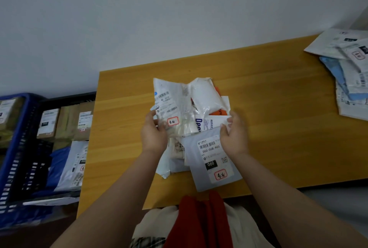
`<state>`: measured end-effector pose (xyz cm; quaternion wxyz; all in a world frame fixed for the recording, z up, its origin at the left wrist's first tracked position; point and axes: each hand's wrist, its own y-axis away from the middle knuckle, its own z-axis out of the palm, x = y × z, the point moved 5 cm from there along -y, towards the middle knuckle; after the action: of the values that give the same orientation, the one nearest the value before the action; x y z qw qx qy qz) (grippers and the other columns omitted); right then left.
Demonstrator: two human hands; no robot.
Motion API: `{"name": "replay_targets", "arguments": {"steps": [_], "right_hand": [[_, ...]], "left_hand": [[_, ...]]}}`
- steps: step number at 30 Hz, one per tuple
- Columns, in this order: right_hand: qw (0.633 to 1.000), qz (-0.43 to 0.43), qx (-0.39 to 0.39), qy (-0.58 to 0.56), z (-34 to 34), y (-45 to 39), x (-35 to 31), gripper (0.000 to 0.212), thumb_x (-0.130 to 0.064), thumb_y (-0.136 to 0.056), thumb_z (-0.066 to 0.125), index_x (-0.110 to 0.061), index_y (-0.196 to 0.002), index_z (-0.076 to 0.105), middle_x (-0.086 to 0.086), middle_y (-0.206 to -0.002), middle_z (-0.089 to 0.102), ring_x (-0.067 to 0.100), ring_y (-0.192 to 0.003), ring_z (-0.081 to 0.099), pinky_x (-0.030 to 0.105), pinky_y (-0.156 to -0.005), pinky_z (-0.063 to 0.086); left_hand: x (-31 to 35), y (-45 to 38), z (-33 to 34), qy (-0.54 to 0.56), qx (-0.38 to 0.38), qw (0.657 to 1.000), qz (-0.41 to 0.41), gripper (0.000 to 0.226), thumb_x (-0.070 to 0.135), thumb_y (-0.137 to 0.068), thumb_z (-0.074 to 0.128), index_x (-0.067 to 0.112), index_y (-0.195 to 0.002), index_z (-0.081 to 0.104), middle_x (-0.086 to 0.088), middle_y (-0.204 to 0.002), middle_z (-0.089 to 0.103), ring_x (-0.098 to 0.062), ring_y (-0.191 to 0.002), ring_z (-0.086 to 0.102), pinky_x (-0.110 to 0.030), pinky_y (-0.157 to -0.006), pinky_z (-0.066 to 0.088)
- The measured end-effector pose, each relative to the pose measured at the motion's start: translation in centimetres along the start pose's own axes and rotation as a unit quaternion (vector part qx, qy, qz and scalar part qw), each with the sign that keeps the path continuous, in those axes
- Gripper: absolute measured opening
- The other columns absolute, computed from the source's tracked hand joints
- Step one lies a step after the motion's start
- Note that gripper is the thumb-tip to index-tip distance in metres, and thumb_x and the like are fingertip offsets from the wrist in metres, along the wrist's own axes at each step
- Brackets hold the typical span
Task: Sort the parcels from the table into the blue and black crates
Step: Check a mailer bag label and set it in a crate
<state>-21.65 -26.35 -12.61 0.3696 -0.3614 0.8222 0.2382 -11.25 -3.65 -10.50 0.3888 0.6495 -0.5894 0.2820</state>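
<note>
A heap of soft parcels lies mid-table. My left hand (154, 130) grips a clear plastic parcel (173, 106) with a red-framed label and lifts its near edge off the heap. My right hand (234, 133) pinches the edge of a white parcel with blue print (209, 123) beside it. A grey-white mailer (214, 160) marked 060 lies nearest me, under my right wrist. A puffy white bag (206, 94) tops the back of the heap. The blue crate (18, 148) and the black crate (67, 98) stand on the floor at the left, holding boxes and bags.
The wooden table (278, 108) ends near me at its front edge and at its left edge next to the crates. A second pile of white and blue mailers (350, 72) lies at the far right corner. A white wall runs behind the table.
</note>
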Motion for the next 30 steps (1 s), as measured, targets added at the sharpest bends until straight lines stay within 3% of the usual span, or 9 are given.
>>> {"name": "replay_targets", "arguments": {"steps": [8,11,15,18,21,24,26,28,30], "right_hand": [[0.989,-0.004,-0.049,0.136,1.2,-3.6,-0.9,0.061,-0.031,-0.089,0.064,-0.014,-0.142,0.038,0.009,-0.141,0.044,0.029,-0.130,0.039,0.043,-0.106,0.039],[0.978,-0.031,-0.100,0.181,3.2,-5.3,-2.8,0.071,-0.032,-0.092,0.060,-0.016,-0.151,0.024,0.009,-0.160,0.017,0.030,-0.144,0.018,0.041,-0.116,0.025],[0.953,-0.035,-0.164,0.254,6.4,-6.4,-4.1,0.079,-0.034,-0.097,0.051,-0.023,-0.155,-0.001,0.006,-0.162,-0.011,0.031,-0.149,-0.007,0.045,-0.119,0.011],[0.944,0.009,-0.186,0.274,7.7,-6.5,-2.8,0.084,-0.039,-0.097,0.051,-0.021,-0.154,-0.006,0.009,-0.162,-0.010,0.036,-0.148,-0.005,0.047,-0.119,0.009],[0.965,0.014,-0.130,0.229,7.5,-6.9,-2.2,0.083,-0.035,-0.091,0.063,-0.017,-0.152,0.011,0.011,-0.160,0.010,0.037,-0.146,0.012,0.047,-0.119,0.019],[0.987,0.017,-0.049,0.151,6.4,-7.6,-2.3,0.065,-0.017,-0.088,0.066,-0.011,-0.142,0.031,0.016,-0.145,0.037,0.037,-0.129,0.042,0.046,-0.103,0.041],[0.995,0.029,-0.009,0.093,5.2,-7.9,-2.2,0.054,-0.012,-0.089,0.063,-0.008,-0.137,0.039,0.014,-0.131,0.049,0.034,-0.108,0.056,0.042,-0.082,0.053],[0.999,0.026,0.027,0.016,3.7,-7.6,-2.1,0.041,-0.013,-0.092,0.058,-0.008,-0.130,0.045,0.006,-0.113,0.055,0.019,-0.079,0.060,0.027,-0.053,0.049],[0.994,0.046,0.039,-0.096,2.6,-6.9,-1.5,0.031,-0.013,-0.091,0.055,-0.015,-0.121,0.050,-0.004,-0.101,0.058,0.004,-0.065,0.059,0.015,-0.041,0.043]], "left_hand": [[-2.3,1.0,0.5,0.002,-0.025,0.999,-0.037,0.043,0.016,-0.099,0.051,0.016,-0.140,0.040,-0.005,-0.111,0.059,-0.021,-0.090,0.063,-0.037,-0.071,0.054],[-2.4,0.9,0.6,0.017,-0.041,0.998,-0.053,0.043,0.012,-0.098,0.052,0.015,-0.140,0.041,-0.004,-0.112,0.058,-0.018,-0.089,0.063,-0.037,-0.073,0.057],[-3.1,0.9,0.3,0.025,-0.060,0.995,-0.069,0.047,0.007,-0.096,0.053,0.017,-0.140,0.042,-0.004,-0.115,0.059,-0.015,-0.088,0.066,-0.037,-0.074,0.059],[-3.9,0.7,-0.1,0.032,-0.069,0.994,-0.076,0.049,0.005,-0.094,0.054,0.020,-0.139,0.043,0.000,-0.108,0.060,-0.018,-0.090,0.066,-0.037,-0.071,0.058],[-4.3,0.3,-0.3,0.034,-0.075,0.994,-0.073,0.049,0.004,-0.094,0.054,0.023,-0.138,0.044,0.007,-0.102,0.060,-0.017,-0.088,0.068,-0.033,-0.066,0.057],[-4.6,-0.1,-0.2,0.037,-0.079,0.993,-0.078,0.048,0.004,-0.094,0.053,0.023,-0.138,0.044,0.007,-0.101,0.061,-0.017,-0.089,0.068,-0.041,-0.072,0.060],[-4.8,-0.3,-0.1,0.040,-0.083,0.993,-0.080,0.048,0.005,-0.095,0.053,0.023,-0.139,0.044,0.004,-0.103,0.062,-0.019,-0.091,0.067,-0.045,-0.075,0.059],[-4.9,-0.3,0.1,0.041,-0.083,0.993,-0.079,0.048,0.005,-0.096,0.053,0.022,-0.139,0.043,0.000,-0.105,0.062,-0.019,-0.092,0.067,-0.045,-0.076,0.059],[-5.1,-0.3,0.2,0.040,-0.079,0.993,-0.078,0.047,0.007,-0.096,0.053,0.021,-0.140,0.044,-0.005,-0.111,0.063,-0.019,-0.094,0.066,-0.046,-0.079,0.058]]}}
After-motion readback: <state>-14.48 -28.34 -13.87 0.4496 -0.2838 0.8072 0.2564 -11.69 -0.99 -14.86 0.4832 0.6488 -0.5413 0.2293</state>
